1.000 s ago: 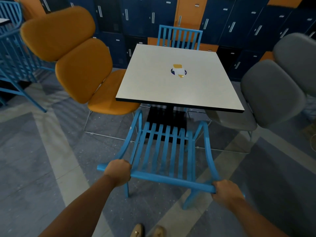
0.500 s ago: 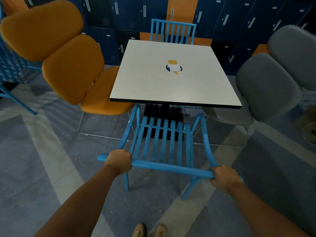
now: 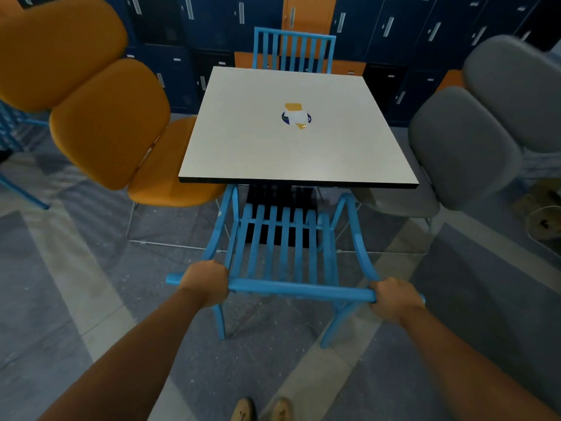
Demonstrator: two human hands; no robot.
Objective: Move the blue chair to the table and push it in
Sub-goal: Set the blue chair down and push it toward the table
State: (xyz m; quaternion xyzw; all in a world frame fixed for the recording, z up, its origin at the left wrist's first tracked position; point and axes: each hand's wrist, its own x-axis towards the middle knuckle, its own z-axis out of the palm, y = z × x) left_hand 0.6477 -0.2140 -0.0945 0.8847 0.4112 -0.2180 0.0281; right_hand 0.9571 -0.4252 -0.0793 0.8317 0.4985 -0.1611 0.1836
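The blue chair (image 3: 288, 247) with a slatted back stands right in front of me, facing the square white table (image 3: 267, 153). Its armrest fronts and the seat's front part are under the table's near edge. My left hand (image 3: 206, 284) is closed around the left end of the chair's top rail. My right hand (image 3: 394, 299) grips the right end of the same rail. The seat is mostly hidden behind the back slats.
An orange padded chair (image 3: 112, 123) stands at the table's left side and a grey padded chair (image 3: 461, 147) at its right. A second blue chair (image 3: 294, 51) is on the far side, with lockers (image 3: 394, 28) behind. A small sticker (image 3: 296, 115) marks the tabletop.
The blue chair has slid forward toward the table, with its front going further under the near edge. Both hands have kept their grip on the top rail.
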